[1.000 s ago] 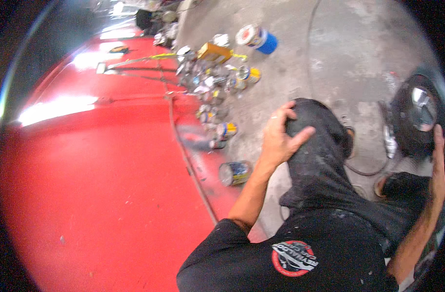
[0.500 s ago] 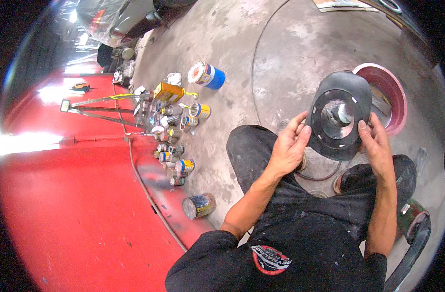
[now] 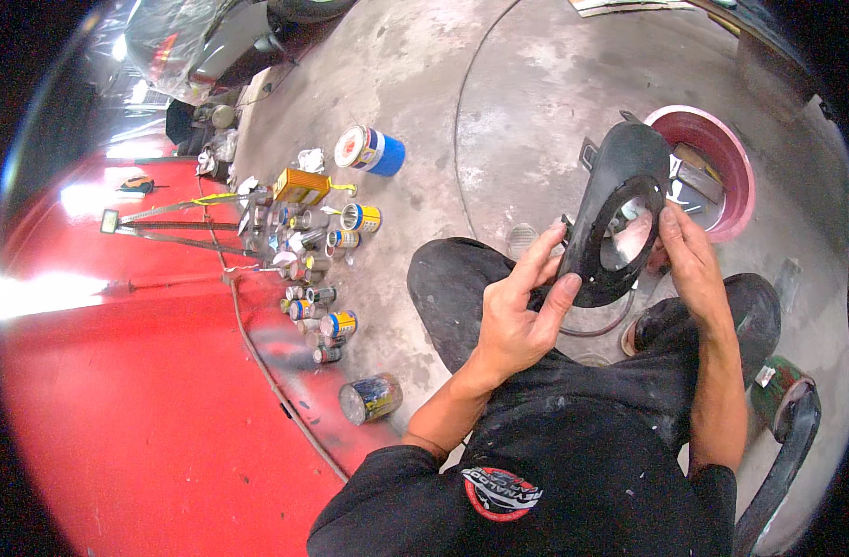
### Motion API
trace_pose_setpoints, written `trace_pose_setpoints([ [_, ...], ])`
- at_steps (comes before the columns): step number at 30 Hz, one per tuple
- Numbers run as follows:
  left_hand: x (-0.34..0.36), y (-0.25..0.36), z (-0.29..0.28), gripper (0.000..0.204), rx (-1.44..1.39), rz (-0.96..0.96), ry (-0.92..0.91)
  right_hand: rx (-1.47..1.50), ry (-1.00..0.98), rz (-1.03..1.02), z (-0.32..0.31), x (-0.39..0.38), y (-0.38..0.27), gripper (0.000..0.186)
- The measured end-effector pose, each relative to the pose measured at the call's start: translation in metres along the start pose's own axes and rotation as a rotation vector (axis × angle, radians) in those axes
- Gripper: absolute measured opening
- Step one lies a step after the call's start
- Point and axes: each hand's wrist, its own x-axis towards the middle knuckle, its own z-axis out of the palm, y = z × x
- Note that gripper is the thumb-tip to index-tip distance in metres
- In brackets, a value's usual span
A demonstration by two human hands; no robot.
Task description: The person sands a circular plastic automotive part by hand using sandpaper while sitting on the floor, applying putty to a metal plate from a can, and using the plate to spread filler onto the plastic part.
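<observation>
A black plastic trim piece (image 3: 619,167) with a round opening is held up over my lap, tilted with its right side turned away. Small tabs stick out along its left edge and its top. My left hand (image 3: 522,316) grips the lower left edge, thumb on the front face and fingers behind. On the right edge, my right hand (image 3: 693,265) pinches the rim beside the opening; some of its fingertips are hidden behind the piece. Something shiny and pale shows in the opening; whether it is part of the piece or lies beyond, I cannot tell.
A dark red tub (image 3: 745,176) holding flat tools or scraps stands beyond my right hand. Several paint cans (image 3: 339,323) cluster at the left by a red panel (image 3: 146,399), with a blue can (image 3: 381,153) farther off. A hose (image 3: 459,130) crosses the concrete floor.
The trim piece has turned from facing me to an oblique angle, showing its left side and tabs. Both hands still hold it; my left hand has shifted lower and to the left.
</observation>
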Motion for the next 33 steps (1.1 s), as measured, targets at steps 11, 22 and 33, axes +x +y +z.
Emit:
trace_pose_setpoints([
  [11, -0.01, 0.011, 0.016, 0.054, 0.189, 0.202, -0.142, 0.017, 0.032, -0.129, 0.007, -0.005, -0.005, 0.053],
  [22, -0.02, 0.01, 0.04, 0.05, 0.073, 0.35, -0.255, 0.251, 0.043, -0.137, 0.001, -0.006, 0.004, 0.053],
  [33, -0.023, 0.008, 0.033, 0.028, 0.12, 0.12, -0.058, 0.061, 0.082, -0.172, -0.001, -0.002, -0.002, 0.051],
])
